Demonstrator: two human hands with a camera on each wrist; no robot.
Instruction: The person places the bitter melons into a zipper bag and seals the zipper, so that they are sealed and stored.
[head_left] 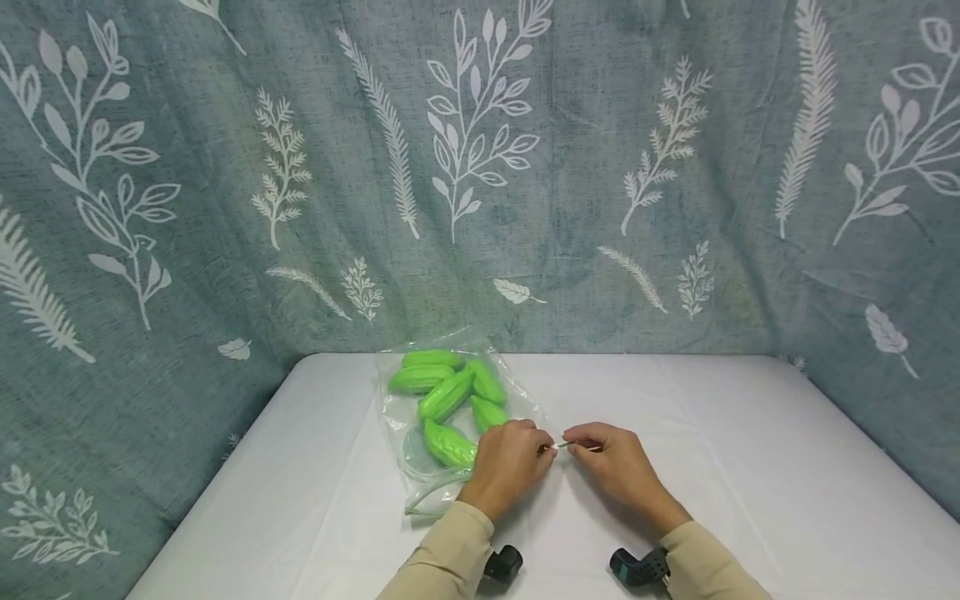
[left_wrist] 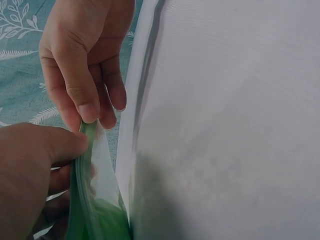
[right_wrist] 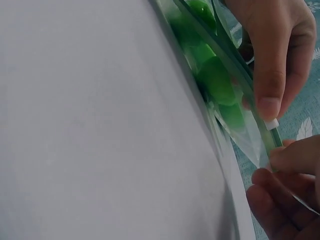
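Note:
A clear zip bag (head_left: 392, 408) lies on the table with several bright green, ridged gourd-like vegetables (head_left: 446, 396) inside. At the bag's right-hand corner, my left hand (head_left: 508, 462) pinches the green zip strip (left_wrist: 85, 172) between thumb and fingers. A small white slider (right_wrist: 271, 124) shows right under the left thumb in the right wrist view. My right hand (head_left: 618, 468) pinches the tip of the same strip, close beside the left fingertips. This corner is raised toward the hands. Part of the bag is hidden behind the left hand and forearm.
The table (head_left: 750, 467) has a white cover. Behind it and along both sides hangs a blue-green curtain (head_left: 570, 167) with white leaf prints. Black wrist devices (head_left: 504, 564) sit at both beige sleeves (head_left: 450, 554).

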